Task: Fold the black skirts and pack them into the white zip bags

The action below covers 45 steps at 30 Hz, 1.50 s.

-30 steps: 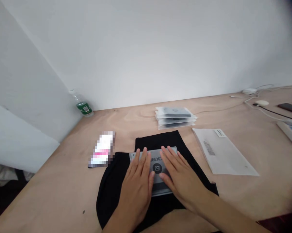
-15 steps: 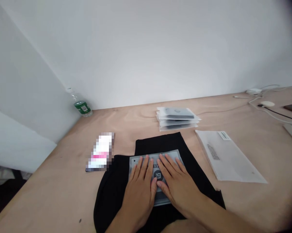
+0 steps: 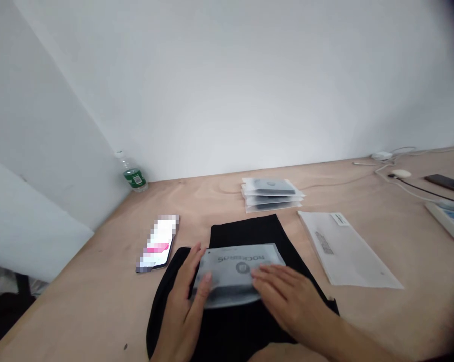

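A translucent packaging bag (image 3: 232,287) with upside-down ROCKBROS lettering and dark contents lies on black fabric (image 3: 245,230). At its left edge is my left hand (image 3: 185,296), open, with straight fingers along the side and the thumb apart over the bag. My right hand (image 3: 287,294) rests on the bag's right part, open, its outstretched fingers close together and slightly blurred. The fabric lies spread on the wooden table under the bag, and its near part is partly covered by my forearms.
Several similar filled bags (image 3: 272,187) are stacked towards the wall. Flat empty-looking bags (image 3: 347,251) lie to the right. A phone (image 3: 159,244) is on the left, with a bottle (image 3: 135,178) in the back corner. Cables (image 3: 387,173), another phone (image 3: 447,182) and a white power strip (image 3: 449,221) sit far right.
Both hands were pressed flat on the middle of the bag. They have moved apart, the left to the bag's left edge and the right to its right part, uncovering the lettering.
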Each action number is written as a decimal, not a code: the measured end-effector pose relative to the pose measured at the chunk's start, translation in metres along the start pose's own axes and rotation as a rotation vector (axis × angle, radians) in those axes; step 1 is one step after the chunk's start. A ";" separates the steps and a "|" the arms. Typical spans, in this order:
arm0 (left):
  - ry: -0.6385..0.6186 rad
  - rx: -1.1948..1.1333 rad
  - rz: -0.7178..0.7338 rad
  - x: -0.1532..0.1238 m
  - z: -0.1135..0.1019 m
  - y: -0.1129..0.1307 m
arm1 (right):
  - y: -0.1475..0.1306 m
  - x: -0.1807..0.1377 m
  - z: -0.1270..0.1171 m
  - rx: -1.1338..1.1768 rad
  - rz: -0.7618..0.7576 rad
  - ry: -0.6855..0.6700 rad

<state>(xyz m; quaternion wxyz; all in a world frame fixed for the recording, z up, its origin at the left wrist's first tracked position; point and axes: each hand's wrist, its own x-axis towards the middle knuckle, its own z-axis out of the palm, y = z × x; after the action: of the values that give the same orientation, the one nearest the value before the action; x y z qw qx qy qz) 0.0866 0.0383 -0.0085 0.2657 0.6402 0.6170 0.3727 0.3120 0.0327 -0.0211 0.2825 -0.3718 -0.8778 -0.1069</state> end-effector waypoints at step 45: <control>-0.191 0.050 -0.209 0.141 0.036 -0.024 | 0.149 0.036 0.058 0.266 0.839 -0.096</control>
<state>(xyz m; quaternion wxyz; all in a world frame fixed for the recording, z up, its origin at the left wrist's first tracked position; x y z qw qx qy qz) 0.0959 0.1841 -0.0276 0.3445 0.6115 0.6612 0.2650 0.3741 0.1810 -0.0510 0.3060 -0.6607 -0.6693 0.1480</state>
